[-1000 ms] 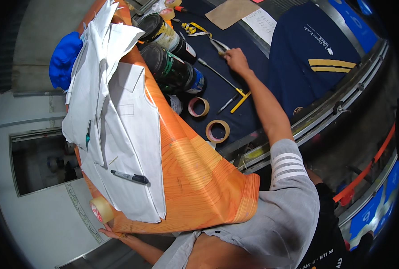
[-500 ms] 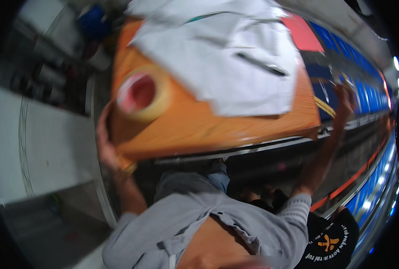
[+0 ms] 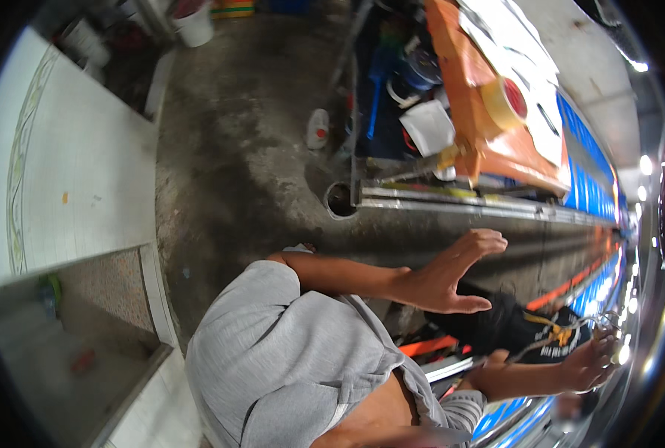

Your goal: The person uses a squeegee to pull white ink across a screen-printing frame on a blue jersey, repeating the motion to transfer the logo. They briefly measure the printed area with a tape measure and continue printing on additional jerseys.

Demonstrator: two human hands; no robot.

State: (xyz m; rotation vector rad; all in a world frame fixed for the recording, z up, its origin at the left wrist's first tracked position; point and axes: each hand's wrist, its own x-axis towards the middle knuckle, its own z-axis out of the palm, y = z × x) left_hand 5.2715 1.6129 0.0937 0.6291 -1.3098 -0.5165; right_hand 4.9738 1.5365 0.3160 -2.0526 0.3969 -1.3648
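My left hand (image 3: 452, 280) is raised over the floor with fingers apart and nothing in it, below the metal rail (image 3: 459, 196) of the table end. My right hand (image 3: 585, 362), at the lower right, has its fingers curled on something thin and silvery with loops, too unclear to name. On the orange board (image 3: 459, 89) above the rail are a roll of tape (image 3: 497, 106) and white sheets (image 3: 549, 145). A folded white item (image 3: 427, 127) lies on the shelf left of the board.
A white panel wall (image 3: 79, 164) runs along the left. A white bottle (image 3: 317, 128) and a round opening (image 3: 340, 199) are on the concrete floor (image 3: 235, 134). A bucket (image 3: 191, 22) stands behind. A co-worker in black (image 3: 489, 321) is beside me at the right, near orange rails (image 3: 429, 346).
My view has swung left, so the board now sits at upper right. My left hand has let go of the board's edge and opened. My right hand has come away from the table top.
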